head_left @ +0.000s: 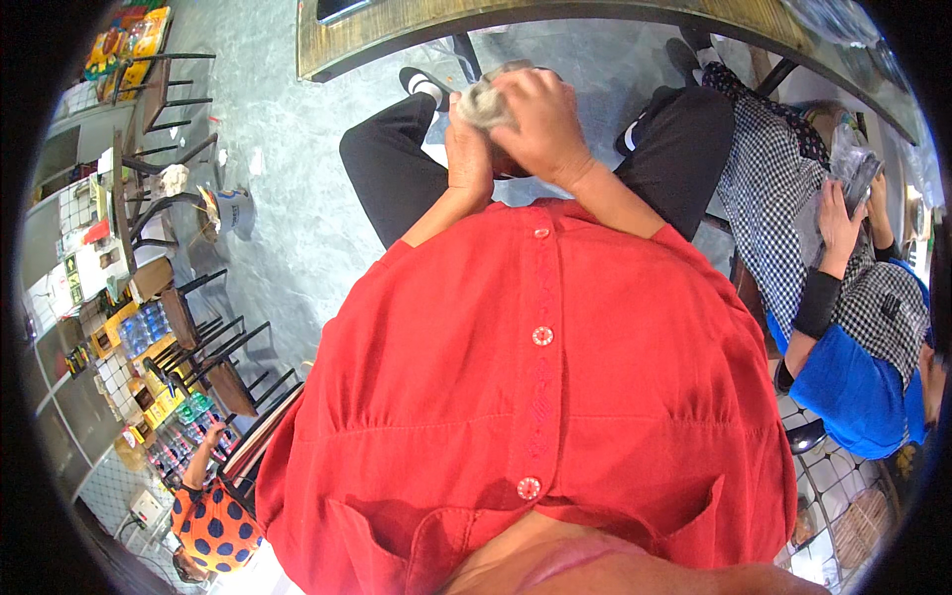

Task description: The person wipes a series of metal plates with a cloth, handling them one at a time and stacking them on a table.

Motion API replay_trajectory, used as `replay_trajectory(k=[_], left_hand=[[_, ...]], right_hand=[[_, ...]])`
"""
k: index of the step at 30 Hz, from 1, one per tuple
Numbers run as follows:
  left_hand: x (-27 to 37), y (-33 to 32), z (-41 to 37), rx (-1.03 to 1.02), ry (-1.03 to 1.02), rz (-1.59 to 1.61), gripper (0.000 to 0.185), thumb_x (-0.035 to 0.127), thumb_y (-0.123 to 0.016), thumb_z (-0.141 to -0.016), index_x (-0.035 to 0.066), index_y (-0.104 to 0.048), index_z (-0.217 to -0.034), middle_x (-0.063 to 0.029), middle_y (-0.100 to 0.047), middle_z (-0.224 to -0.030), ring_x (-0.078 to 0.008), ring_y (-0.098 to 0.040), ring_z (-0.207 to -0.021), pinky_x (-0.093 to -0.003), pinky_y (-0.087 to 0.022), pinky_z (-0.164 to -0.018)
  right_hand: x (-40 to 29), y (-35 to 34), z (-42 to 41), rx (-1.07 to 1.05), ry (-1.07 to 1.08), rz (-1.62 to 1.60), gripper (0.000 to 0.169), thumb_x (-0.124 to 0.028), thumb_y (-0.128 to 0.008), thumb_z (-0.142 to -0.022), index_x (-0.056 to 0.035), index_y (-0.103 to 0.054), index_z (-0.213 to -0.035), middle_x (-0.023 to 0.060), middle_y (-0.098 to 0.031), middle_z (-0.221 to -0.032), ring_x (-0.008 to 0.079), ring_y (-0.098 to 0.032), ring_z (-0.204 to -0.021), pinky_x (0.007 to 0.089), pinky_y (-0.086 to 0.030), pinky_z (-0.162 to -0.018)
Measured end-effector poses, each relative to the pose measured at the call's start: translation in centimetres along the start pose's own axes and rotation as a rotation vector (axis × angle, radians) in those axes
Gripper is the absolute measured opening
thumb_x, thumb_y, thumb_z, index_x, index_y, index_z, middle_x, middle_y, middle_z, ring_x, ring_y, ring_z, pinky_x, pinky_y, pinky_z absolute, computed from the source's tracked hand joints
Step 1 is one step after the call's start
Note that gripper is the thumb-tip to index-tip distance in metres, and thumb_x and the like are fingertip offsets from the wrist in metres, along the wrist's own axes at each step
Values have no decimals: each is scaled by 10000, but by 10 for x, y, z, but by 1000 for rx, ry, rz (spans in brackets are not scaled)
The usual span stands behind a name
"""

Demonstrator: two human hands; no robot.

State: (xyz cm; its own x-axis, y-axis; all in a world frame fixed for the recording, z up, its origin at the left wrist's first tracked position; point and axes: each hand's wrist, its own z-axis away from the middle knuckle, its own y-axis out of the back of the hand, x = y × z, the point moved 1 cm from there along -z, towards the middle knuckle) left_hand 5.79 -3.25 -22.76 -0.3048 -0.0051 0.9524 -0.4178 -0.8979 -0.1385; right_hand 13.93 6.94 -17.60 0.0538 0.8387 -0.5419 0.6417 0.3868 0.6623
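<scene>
My left hand (468, 152) is between my knees, its fingers around the lower left side of a crumpled greyish-beige cloth (483, 104). My right hand (545, 123) presses on the same cloth from above, its fingers bent over it and slightly blurred. Most of the cloth hides behind my fingers. A dark brown surface (507, 162) shows under my hands, but what it belongs to is too covered to tell. Both hands are below the near edge of a wooden table (387, 33).
On the right, a person in a checked apron (766, 178) holds a plastic-wrapped dark thing (863, 175). A bucket (232, 210) and black-framed chairs (167, 97) stand left on the grey floor (290, 149). A person in a dotted orange top (219, 524) is lower left, near packed bottles (145, 327).
</scene>
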Motion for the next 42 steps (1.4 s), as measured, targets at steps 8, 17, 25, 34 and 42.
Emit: replay_trajectory(k=[8, 17, 25, 34, 42], left_hand=[[15, 15, -11, 101, 296, 251, 482, 438, -544, -975, -14, -630, -1120, -93, -645, -1069, -206, -606, -943, -356, -477, -877], [-9, 19, -12, -13, 434, 148, 512, 446, -520, -992, -12, -594, -1211, -139, -648, -1145, -242, -620, -1027, -395, -477, -904], [24, 26, -43, -16, 491, 438, 418, 348, -359, -1042, 30, -555, -1231, -136, -621, -1230, -309, -598, -1126, -491, -452, -1005], [17, 39, -41, -12, 428, 471, 415, 330, -372, -1058, 7, -518, -1274, -131, -570, -1299, -281, -541, -1195, -470, -368, -1084], [1, 14, -21, 129, 415, 377, 472, 407, -436, -1026, -9, -563, -1209, -139, -627, -1136, -254, -617, -1016, -401, -486, -905]], right_hand=[[92, -37, 53, 310, -945, -744, 481, -320, -542, -914, 57, -592, -1210, 244, -643, -1182, 327, -613, -1097, 377, -461, -933], [77, -42, 23, 112, -164, 178, 327, -330, -595, -882, -60, -651, -1057, 142, -614, -1144, 348, -545, -1071, 462, -437, -909], [-8, -11, 42, -154, 188, -57, 286, -204, -691, -689, -139, -645, -964, -4, -593, -1107, 252, -505, -1074, 416, -376, -920], [124, 6, 79, 251, -964, -613, 300, -240, -701, -819, -5, -663, -1000, 138, -635, -1049, 291, -606, -958, 412, -475, -862], [-11, 7, 35, 12, 74, 127, 300, -235, -649, -834, -261, -664, -1132, 23, -583, -1225, 279, -526, -1116, 427, -434, -916]])
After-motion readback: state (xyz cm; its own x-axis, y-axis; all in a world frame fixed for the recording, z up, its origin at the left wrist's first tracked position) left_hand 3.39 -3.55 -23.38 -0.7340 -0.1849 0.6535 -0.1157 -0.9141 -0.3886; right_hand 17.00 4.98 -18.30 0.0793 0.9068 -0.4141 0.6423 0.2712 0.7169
